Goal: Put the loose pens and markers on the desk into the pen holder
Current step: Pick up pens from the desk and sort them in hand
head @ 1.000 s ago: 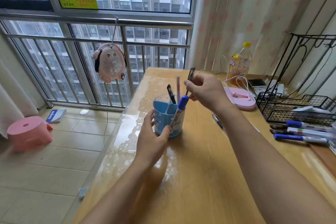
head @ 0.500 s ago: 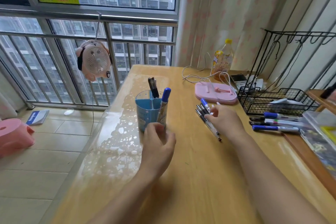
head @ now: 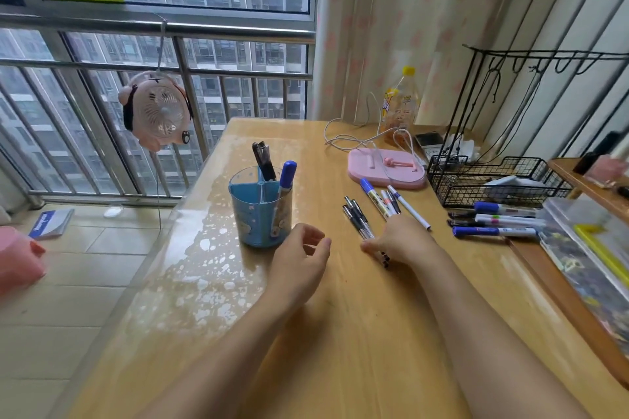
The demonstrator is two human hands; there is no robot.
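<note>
A blue pen holder [head: 260,214] stands on the wooden desk [head: 357,333], with black pens [head: 263,160] and a blue-capped marker [head: 285,180] upright in it. My left hand [head: 299,257] hovers just in front and right of the holder, fingers apart, holding nothing. My right hand [head: 400,241] lies on a bunch of loose black pens [head: 355,216], fingers curled over them; their tips stick out under my palm. Beyond it lie a blue-capped marker [head: 374,194] and a thin white pen [head: 410,209]. Several more markers [head: 497,221] lie further right.
A pink phone stand [head: 386,170] with a white cable sits behind the loose pens. A black wire basket [head: 493,180] and a yellow-capped bottle [head: 401,105] stand at the back right. A clear plastic box [head: 592,248] is at the right edge. A pink fan [head: 156,112] hangs on the window railing.
My right hand left the holder, where it was putting pens in, and came down onto the black pens on the desk. My left hand let go of the holder and opened.
</note>
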